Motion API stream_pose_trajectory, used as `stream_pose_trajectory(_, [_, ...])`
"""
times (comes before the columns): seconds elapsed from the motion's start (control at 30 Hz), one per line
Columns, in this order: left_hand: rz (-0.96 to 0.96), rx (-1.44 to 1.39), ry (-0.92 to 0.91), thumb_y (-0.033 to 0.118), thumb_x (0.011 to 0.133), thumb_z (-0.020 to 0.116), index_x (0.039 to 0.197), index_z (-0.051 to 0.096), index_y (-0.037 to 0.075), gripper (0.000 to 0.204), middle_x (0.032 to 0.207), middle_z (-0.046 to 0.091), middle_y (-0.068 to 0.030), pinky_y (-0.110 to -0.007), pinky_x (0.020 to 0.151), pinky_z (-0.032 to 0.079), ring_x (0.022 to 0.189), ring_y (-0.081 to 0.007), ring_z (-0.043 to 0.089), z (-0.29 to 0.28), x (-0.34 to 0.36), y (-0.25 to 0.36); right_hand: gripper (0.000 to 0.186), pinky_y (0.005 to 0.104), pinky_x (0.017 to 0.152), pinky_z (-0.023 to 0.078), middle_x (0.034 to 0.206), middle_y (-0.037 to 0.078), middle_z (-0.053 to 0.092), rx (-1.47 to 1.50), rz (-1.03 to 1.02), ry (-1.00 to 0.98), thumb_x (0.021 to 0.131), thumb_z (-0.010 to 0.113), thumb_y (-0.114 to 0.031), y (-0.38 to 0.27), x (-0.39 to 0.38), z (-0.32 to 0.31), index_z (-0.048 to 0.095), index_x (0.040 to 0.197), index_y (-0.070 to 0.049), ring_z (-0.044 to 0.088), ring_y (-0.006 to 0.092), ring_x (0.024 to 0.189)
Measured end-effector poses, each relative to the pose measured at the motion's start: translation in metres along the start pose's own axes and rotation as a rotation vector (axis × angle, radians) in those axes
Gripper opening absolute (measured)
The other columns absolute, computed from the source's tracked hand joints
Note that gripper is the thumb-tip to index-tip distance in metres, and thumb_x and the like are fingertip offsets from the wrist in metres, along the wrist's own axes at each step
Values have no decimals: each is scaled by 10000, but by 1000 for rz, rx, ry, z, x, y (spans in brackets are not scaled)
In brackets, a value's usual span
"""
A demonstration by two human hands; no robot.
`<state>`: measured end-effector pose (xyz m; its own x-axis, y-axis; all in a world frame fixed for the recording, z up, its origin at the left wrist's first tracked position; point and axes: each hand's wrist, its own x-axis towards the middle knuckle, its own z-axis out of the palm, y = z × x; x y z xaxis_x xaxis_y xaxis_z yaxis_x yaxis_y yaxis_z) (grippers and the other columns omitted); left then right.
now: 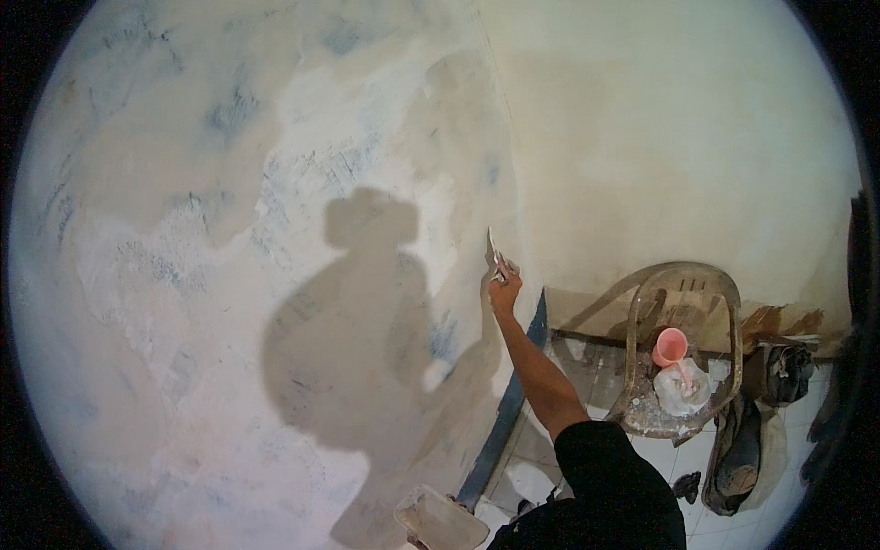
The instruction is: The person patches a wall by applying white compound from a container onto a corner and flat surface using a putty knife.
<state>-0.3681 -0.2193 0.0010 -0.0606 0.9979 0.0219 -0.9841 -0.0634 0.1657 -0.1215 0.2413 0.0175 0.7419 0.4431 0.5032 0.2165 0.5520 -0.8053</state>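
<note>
My right hand [504,288] is closed around the handle of a putty knife [496,252], arm stretched forward. The knife's thin blade is seen nearly edge-on at the patchy wall [348,312], close to the corner; whether it touches cannot be told. White paste smears the wall, with bluish marks showing through in places. At the lower edge hangs a pale, smeared rectangular tub [441,519], cut off by the picture's rim. What supports the tub is hidden, and my left hand does not show.
A dirty plastic armchair [735,316] stands right of the corner, bearing a pink mug [670,346] and a white plastic bag [683,389]. Dark bags [736,458] lie on the tiled floor beside it. A blue skirting strip [500,431] runs along the wall's foot.
</note>
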Motion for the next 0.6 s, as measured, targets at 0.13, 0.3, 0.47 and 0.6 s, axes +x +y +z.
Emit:
stream_pose_trajectory(0.13, [-16,-18,-6,463,805,441,1232,386,128,546,1171,463,-82,-423,914,321,1055,-271,446,-2,4,-3,394,352,864,403,1057,185,556,8,85,7,673,487,35,-16,-43,8,596,1049,-10,517,314,996])
stream_pose_trajectory(0.3, [-12,-101,-46,476,819,420,1248,376,132,552,1210,450,-81,-421,940,310,1077,-265,438,-6,1,5,419,367,874,409,1165,188,491,34,-19,-124,670,501,30,-81,-129,-16,564,1082,-12,479,317,1085])
stream_pose_trajectory(0.47, [120,-456,-173,488,830,405,1262,368,135,559,1240,437,-80,-423,952,310,1097,-259,429,-3,2,-1,407,367,872,420,1154,175,514,-59,-143,-245,651,512,48,-147,-214,-44,590,1042,-32,520,316,1039])
stream_pose_trajectory(0.6, [162,-344,-83,513,810,413,1271,360,140,596,1245,432,-91,-435,941,320,1095,-267,430,-13,-12,17,460,366,851,406,940,197,578,-118,-93,-367,590,479,65,-175,-282,-73,586,1030,-12,517,339,1024])
